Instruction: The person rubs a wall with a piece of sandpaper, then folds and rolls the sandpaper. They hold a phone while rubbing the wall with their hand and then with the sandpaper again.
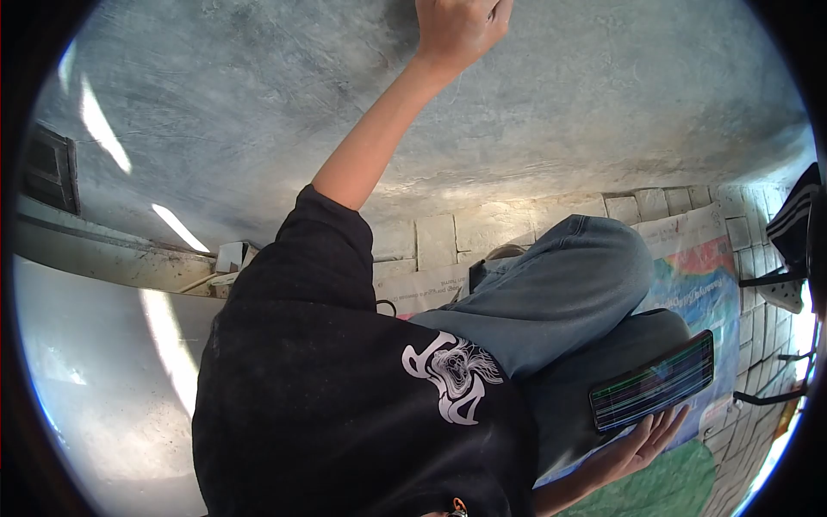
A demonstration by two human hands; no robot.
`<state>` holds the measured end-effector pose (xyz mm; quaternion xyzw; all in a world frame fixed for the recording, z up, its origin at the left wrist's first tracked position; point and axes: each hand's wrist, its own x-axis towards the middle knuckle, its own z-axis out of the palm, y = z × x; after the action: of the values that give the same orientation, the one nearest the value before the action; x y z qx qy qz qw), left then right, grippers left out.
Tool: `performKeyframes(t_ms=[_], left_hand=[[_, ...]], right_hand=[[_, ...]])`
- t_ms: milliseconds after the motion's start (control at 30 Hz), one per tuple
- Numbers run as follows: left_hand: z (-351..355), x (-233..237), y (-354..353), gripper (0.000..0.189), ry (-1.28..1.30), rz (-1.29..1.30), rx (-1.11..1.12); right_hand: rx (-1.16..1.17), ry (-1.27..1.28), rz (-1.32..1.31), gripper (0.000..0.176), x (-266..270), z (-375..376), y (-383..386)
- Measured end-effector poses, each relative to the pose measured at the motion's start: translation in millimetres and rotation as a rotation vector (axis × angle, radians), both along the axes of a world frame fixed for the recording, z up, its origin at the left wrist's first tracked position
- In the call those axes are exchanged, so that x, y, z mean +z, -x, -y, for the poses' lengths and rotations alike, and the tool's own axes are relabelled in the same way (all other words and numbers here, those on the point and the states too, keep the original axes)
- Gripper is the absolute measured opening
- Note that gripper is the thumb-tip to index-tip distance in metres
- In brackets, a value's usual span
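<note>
At the top edge my left hand (461, 30) is closed against a grey cement surface (603, 95). A small dark bit shows between its fingers, too little to name, and the fingertips are cut off by the frame. My left arm stretches up to it from a black T-shirt sleeve. Low on the right, my right hand (633, 448) holds a smartphone (655, 383) along its lower edge, beside my thigh. Green, white and purple lines streak the phone's dark screen. My legs in blue jeans (560, 276) are bent beneath it.
A printed banner (706, 276) lies under my legs on pale paving bricks (435, 241). Dark chair-like legs (767, 396) and a striped dark item (794, 215) stand at the far right. A glossy whitish panel (103, 370) is at the left, with a dark frame (52, 168) above.
</note>
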<state>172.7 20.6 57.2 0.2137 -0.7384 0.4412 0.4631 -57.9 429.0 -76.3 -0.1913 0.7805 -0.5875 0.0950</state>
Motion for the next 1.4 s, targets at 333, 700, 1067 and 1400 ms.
performKeyframes(t_ms=[333, 700, 1067, 1400], left_hand=[[-2, -5, -3, 0.007, -0.027, -0.001, 0.013], [0, -17, -2, 0.008, 0.029, -0.015, 0.026], [-14, -56, -11, 0.006, -0.140, -0.045, 0.083], [-13, -41, -4, 0.009, -0.152, -0.036, 0.070]], right_hand=[[0.041, 0.079, 0.095, 0.049, -2, -2, 2], [0.074, 0.060, 0.025, 0.050, 17, -7, 8], [0.040, 0.045, 0.099, 0.044, 40, -16, 10], [0.062, -0.199, 0.152, 0.042, 49, -33, 33]])
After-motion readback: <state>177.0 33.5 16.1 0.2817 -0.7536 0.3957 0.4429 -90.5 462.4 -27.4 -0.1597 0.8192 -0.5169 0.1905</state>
